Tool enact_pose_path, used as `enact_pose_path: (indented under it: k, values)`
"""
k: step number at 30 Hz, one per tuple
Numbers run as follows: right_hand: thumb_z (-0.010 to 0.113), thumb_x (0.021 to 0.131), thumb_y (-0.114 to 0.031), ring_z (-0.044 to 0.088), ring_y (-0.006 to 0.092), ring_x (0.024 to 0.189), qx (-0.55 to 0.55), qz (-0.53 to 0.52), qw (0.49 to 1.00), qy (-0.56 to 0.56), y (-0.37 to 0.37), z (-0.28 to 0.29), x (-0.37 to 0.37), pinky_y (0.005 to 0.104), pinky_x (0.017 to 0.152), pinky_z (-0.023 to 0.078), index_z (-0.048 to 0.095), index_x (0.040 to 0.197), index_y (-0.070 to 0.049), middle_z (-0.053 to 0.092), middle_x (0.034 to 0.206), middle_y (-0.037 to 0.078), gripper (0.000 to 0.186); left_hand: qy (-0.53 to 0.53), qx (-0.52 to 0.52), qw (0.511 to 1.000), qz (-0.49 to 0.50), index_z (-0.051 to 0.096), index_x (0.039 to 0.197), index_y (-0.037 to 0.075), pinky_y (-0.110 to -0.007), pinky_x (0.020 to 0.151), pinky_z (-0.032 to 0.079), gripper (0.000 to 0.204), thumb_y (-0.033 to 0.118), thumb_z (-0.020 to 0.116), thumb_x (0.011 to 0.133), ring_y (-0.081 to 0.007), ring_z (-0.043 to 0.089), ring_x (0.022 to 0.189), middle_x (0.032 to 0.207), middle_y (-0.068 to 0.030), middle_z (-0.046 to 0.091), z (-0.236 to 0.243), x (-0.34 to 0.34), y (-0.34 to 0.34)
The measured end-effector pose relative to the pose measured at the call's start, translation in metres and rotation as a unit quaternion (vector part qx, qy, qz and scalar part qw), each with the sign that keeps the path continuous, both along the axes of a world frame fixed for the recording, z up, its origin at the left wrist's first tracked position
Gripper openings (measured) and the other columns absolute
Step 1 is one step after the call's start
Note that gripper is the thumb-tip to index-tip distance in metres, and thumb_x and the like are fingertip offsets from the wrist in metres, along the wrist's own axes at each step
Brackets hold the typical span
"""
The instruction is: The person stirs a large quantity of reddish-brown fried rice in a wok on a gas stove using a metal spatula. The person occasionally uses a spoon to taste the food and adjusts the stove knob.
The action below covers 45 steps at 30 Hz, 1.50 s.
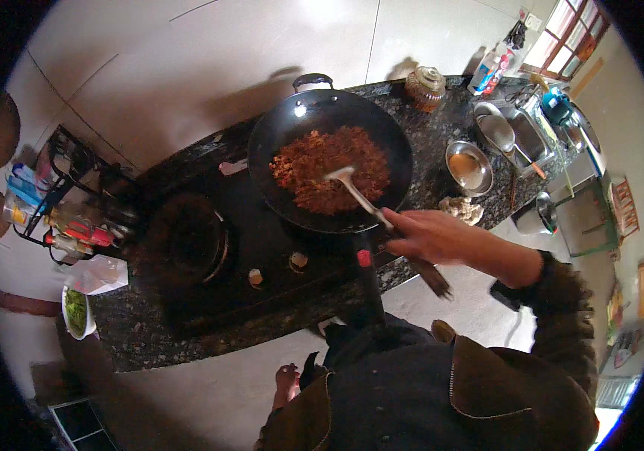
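Observation:
A large black wok (262,161) sits on the stove, with reddish-brown minced food (337,161) spread across its bottom. My right hand (431,234) is closed around the handle of a metal spatula (359,194). The spatula's head rests in the food, and its dark handle end sticks out below my hand. Under my right hand, the wok's long handle (371,289), with a red band, points toward my body. My left hand (287,378) hangs low beside my jacket, away from the counter. Its fingers are too small and dim to read.
Left of the wok is a second burner (187,237). On the right of the counter (427,146) stand a lidded glass jar (426,89), a metal bowl with brownish contents (468,169) and a ladle (496,133). A dark rack (74,177) and a bowl of greens (75,312) are at left.

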State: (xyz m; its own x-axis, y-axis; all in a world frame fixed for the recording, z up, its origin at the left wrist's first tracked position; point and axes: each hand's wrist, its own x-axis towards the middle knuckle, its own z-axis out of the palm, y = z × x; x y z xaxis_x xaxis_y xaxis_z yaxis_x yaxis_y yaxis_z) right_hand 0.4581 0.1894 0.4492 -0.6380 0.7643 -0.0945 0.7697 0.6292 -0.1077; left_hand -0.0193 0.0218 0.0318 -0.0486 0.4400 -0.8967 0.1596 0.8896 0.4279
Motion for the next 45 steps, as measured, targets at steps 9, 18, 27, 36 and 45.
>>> enact_pose_path:
  k: [9, 18, 27, 36, 45]
  values:
    - [0.063, 0.073, -0.004, 0.059, 0.0321, 0.104, -0.051, -0.065, 0.983, 0.162, 0.006, 0.038, 0.044, 0.0353, 0.075, 0.052, 0.059, 0.097, -0.013, 0.05, 0.126, 0.017, 0.026, -0.012, 0.048, 0.997, 0.053, 0.055, 0.087, 0.006, -0.031, 0.039, 0.043, 0.02, 0.027, 0.056, 0.087, -0.018, 0.048, 0.041, 0.062, -0.0076, 0.054, 0.001, 0.006, -0.013]
    - [0.058, 0.089, -0.024, 0.058, 0.0091, 0.077, -0.048, -0.363, 0.852, 0.375, 0.064, 0.101, 0.078, 0.0212, 0.065, 0.046, 0.057, 0.098, -0.004, 0.061, 0.085, 0.003, 0.022, 0.024, 0.037, 0.999, 0.02, 0.055, 0.085, 0.005, -0.032, 0.039, 0.043, 0.022, 0.027, 0.053, 0.085, -0.0177, 0.049, 0.042, 0.063, -0.0074, 0.054, 0.001, 0.017, -0.014]
    - [0.06, 0.086, -0.026, 0.065, 0.0147, 0.074, -0.11, -0.445, 0.785, 0.417, 0.095, 0.081, 0.117, 0.0254, 0.063, 0.053, 0.056, 0.102, -0.006, 0.063, 0.085, 0.006, 0.026, -0.002, 0.034, 0.999, 0.006, 0.055, 0.085, 0.005, -0.031, 0.039, 0.043, 0.022, 0.027, 0.054, 0.084, -0.0173, 0.049, 0.042, 0.062, -0.0073, 0.054, 0.003, 0.014, -0.02]
    - [0.06, 0.086, -0.014, 0.061, 0.0128, 0.085, -0.124, -0.291, 0.809, 0.495, 0.088, 0.003, 0.075, 0.0249, 0.074, 0.052, 0.057, 0.101, -0.008, 0.06, 0.087, 0.003, 0.017, -0.012, 0.047, 0.999, 0.011, 0.055, 0.084, 0.005, -0.031, 0.039, 0.043, 0.021, 0.026, 0.054, 0.084, -0.0169, 0.049, 0.042, 0.062, -0.0073, 0.054, 0.006, 0.015, -0.013]
    - [0.058, 0.087, -0.015, 0.062, 0.0148, 0.089, -0.127, -0.343, 0.794, 0.486, 0.091, 0.041, 0.14, 0.0274, 0.079, 0.05, 0.053, 0.104, -0.008, 0.059, 0.096, 0.005, 0.018, -0.042, 0.026, 0.994, 0.102, 0.054, 0.086, 0.004, -0.031, 0.038, 0.043, 0.022, 0.026, 0.056, 0.085, -0.0177, 0.05, 0.042, 0.063, -0.0083, 0.054, 0.01, 0.022, -0.014]
